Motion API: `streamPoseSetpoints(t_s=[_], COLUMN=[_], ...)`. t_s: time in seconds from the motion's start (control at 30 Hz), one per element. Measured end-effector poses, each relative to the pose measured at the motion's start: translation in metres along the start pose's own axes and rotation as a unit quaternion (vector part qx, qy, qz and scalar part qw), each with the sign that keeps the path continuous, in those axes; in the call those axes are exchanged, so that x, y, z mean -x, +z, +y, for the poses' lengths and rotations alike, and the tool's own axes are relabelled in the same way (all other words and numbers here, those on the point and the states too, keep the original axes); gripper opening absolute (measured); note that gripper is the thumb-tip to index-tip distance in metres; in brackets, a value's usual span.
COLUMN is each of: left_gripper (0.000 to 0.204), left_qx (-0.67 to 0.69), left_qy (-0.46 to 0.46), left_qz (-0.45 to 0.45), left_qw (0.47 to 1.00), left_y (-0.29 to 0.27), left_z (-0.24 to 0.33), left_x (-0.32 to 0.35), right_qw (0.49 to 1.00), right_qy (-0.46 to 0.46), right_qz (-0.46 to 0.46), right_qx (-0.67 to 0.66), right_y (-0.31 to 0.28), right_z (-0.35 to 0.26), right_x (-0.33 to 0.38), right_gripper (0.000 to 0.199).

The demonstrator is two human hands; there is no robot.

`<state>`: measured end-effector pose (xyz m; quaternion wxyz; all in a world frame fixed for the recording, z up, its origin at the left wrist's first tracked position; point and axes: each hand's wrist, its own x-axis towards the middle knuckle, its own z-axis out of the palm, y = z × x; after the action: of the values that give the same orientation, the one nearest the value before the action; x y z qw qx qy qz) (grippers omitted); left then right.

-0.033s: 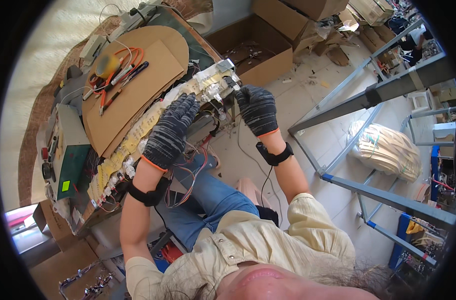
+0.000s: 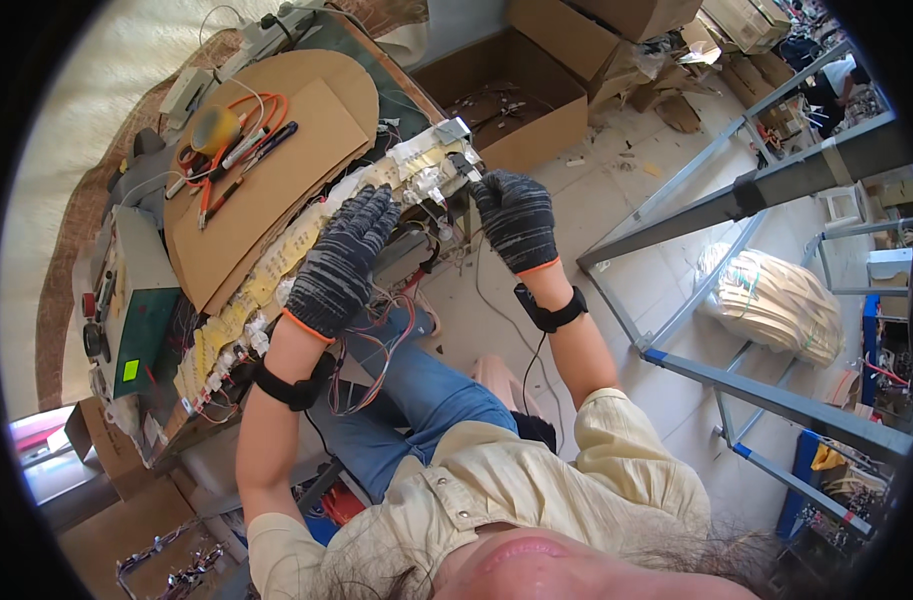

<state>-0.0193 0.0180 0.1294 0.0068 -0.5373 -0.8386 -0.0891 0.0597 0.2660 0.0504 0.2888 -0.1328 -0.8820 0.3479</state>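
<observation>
My left hand, in a dark grey knitted glove with an orange cuff, lies along a curved row of taped connector blocks at the table's near edge. Its fingers are stretched out and point away from me. At the right end of the row, my right hand, gloved alike, has its fingers curled beside a small white connector. The fingertips are turned away, and whatever they pinch is hidden. White connectors sit between the hands. Red and white wires hang below the left hand.
Cardboard sheets on the table carry a tape roll, pens and an orange cable. A green-fronted box stands left. An open carton lies beyond the table. A metal frame and a wrapped bundle are at right.
</observation>
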Motion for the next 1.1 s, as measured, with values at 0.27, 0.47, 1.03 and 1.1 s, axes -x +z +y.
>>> streamPoseSetpoints(t_s=[0.27, 0.47, 1.03, 1.1], left_gripper=[0.074, 0.075, 0.06, 0.048], left_qx=[0.058, 0.073, 0.092, 0.114], left_qy=[-0.01, -0.043, -0.069, -0.074], left_qz=[-0.004, -0.001, 0.125, 0.146], left_qw=[0.998, 0.996, 0.985, 0.98], left_y=[-0.005, -0.008, 0.024, 0.031], left_z=[0.0, 0.012, 0.052, 0.067], left_x=[-0.001, -0.002, -0.009, -0.018], right_qw=[0.997, 1.0, 0.974, 0.968], right_qy=[-0.037, -0.02, -0.034, -0.056], right_qz=[0.054, -0.001, -0.024, -0.027], right_qx=[0.042, 0.003, -0.224, -0.244], right_y=[-0.012, -0.008, 0.007, 0.01], right_z=[-0.004, -0.043, -0.002, 0.008], right_x=[-0.004, 0.019, 0.072, 0.08], right_gripper=[0.015, 0.027, 0.023, 0.023])
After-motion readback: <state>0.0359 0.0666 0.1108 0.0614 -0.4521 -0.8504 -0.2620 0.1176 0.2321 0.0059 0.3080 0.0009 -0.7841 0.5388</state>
